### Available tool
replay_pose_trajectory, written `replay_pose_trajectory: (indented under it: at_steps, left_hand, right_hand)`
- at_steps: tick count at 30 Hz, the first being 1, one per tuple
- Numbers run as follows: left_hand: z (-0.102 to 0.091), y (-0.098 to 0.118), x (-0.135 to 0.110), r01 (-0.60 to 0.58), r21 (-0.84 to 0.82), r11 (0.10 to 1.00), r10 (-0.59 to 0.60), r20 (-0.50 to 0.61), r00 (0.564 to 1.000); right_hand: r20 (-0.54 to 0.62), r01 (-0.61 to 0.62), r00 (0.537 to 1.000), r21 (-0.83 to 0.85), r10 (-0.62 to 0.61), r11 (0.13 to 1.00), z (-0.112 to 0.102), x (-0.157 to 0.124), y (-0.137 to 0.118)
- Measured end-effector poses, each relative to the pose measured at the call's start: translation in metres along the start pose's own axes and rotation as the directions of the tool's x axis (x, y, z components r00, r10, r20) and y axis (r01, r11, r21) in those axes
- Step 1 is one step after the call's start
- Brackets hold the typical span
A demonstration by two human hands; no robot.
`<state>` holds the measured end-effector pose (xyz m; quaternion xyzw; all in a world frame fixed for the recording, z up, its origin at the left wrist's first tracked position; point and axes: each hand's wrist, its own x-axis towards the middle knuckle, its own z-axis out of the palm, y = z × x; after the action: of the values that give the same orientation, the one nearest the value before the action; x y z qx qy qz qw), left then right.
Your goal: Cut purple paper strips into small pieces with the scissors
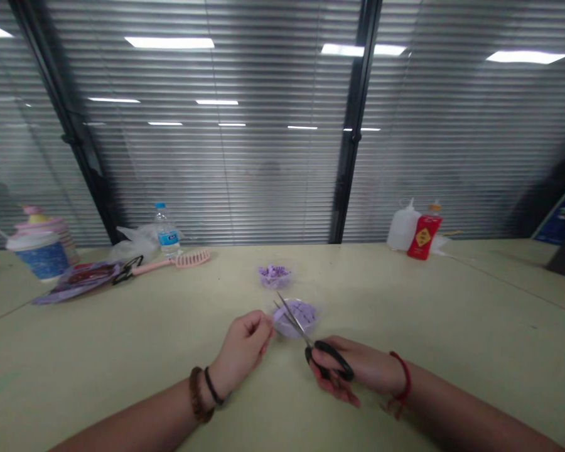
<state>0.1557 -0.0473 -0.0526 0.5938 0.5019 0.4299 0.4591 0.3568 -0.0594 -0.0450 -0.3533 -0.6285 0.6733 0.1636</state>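
My right hand (339, 370) holds black-handled scissors (306, 333) with its fingers through the loops. The slightly parted blades lie across a round lilac piece (295, 317), which looks like foam or paper. My left hand (242, 351) is at that piece's left edge, and its fingertips seem to pinch it. Just beyond, a small clear cup (274, 276) holds several purple cut scraps.
The pale table (405, 301) runs ahead to a slatted blind. At its far left are a blue cup (40, 256), a purple packet (78, 282), a pink comb (193, 258) and a water bottle (167, 233). A white squeeze bottle (403, 226) and red bottle (424, 237) stand far right.
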Motion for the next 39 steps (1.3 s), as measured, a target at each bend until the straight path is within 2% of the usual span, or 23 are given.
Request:
replay_pose_trajectory:
  at_steps: [9,17,24,26,30,39]
  left_hand:
    - [0.005,-0.002,-0.005,-0.068,0.104,0.992,0.061,0.070,0.996]
    - [0.002,0.002,-0.003,0.019,-0.003,1.000,-0.019,0.068,0.997]
    - [-0.001,-0.003,0.005,0.006,-0.062,0.998,-0.005,0.014,1.000]
    - [-0.003,-0.005,0.007,-0.016,-0.086,0.996,0.015,-0.011,1.000]
    - [-0.004,-0.005,0.006,-0.045,-0.120,0.992,0.040,-0.040,0.998]
    - [0.008,-0.001,-0.006,-0.021,-0.098,0.995,0.032,0.112,0.993]
  right_hand:
    - [-0.016,-0.022,1.000,0.007,0.022,1.000,0.006,0.003,0.001]
    - [-0.091,0.013,0.996,0.006,-0.012,1.000,0.007,0.004,0.001]
    - [-0.207,0.025,0.978,0.031,-0.018,0.999,0.005,0.004,0.000]
    - [-0.186,0.017,0.982,0.047,-0.008,0.999,0.004,0.002,-0.002]
    - [-0.072,-0.015,0.997,-0.007,0.015,1.000,0.003,-0.001,-0.005]
    - [-0.074,-0.053,0.996,-0.058,0.048,0.997,0.011,0.003,-0.002]
